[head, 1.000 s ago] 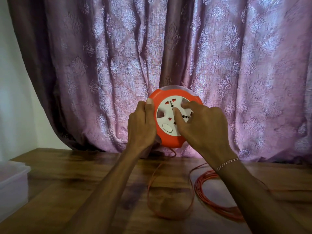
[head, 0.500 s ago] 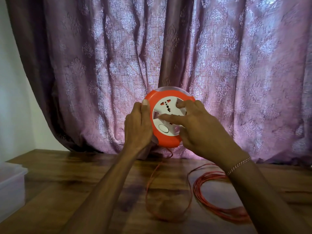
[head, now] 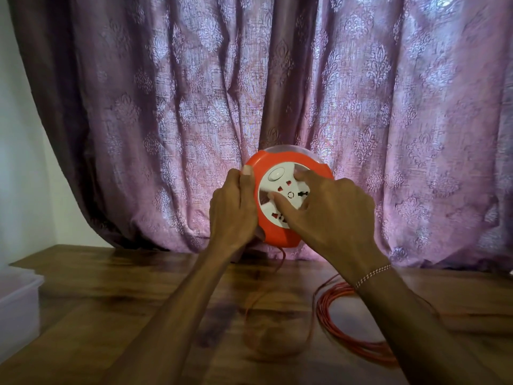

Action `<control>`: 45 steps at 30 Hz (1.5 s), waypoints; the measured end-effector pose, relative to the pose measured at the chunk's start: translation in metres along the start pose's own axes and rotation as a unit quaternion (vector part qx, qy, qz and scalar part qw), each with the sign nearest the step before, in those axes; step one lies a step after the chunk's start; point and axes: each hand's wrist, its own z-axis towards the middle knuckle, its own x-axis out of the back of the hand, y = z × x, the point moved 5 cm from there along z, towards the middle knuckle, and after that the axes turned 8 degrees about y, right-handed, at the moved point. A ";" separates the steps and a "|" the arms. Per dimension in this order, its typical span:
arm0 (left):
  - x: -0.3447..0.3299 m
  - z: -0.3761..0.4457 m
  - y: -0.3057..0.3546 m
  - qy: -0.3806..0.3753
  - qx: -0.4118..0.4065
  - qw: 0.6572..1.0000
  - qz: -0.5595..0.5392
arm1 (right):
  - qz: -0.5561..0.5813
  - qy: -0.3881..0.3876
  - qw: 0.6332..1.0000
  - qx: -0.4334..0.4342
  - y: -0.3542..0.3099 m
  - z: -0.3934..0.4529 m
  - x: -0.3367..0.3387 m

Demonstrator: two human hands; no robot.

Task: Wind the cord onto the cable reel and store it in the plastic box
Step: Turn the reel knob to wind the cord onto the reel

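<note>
Cable reel is held upright above the surface: left hand grips its rim to steady it, right hand fingers press the white face, probably to turn it and draw in the cord below.

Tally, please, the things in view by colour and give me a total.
Orange: 2, the cable reel and the cord
Clear or white: 1, the plastic box
Purple: 1, the curtain
Brown: 1, the wooden table
Total: 5
</note>
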 end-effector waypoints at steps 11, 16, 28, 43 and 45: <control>0.001 0.002 -0.002 0.002 0.006 1.000 -0.026 | 0.034 -0.204 0.963 0.172 -0.002 0.002 -0.001; 0.001 0.000 -0.001 0.004 0.000 1.000 -0.014 | 0.002 -0.179 0.967 0.179 -0.011 -0.001 -0.005; -0.002 -0.001 -0.002 -0.005 -0.010 1.000 0.018 | 0.032 -0.021 0.999 0.026 0.005 0.001 -0.001; 0.001 0.004 -0.005 0.003 -0.005 1.000 -0.004 | 0.092 -0.167 0.969 0.154 0.002 0.008 0.003; 0.001 0.003 -0.005 0.001 -0.009 1.000 -0.002 | 0.054 -0.188 0.968 0.159 -0.001 0.004 -0.001</control>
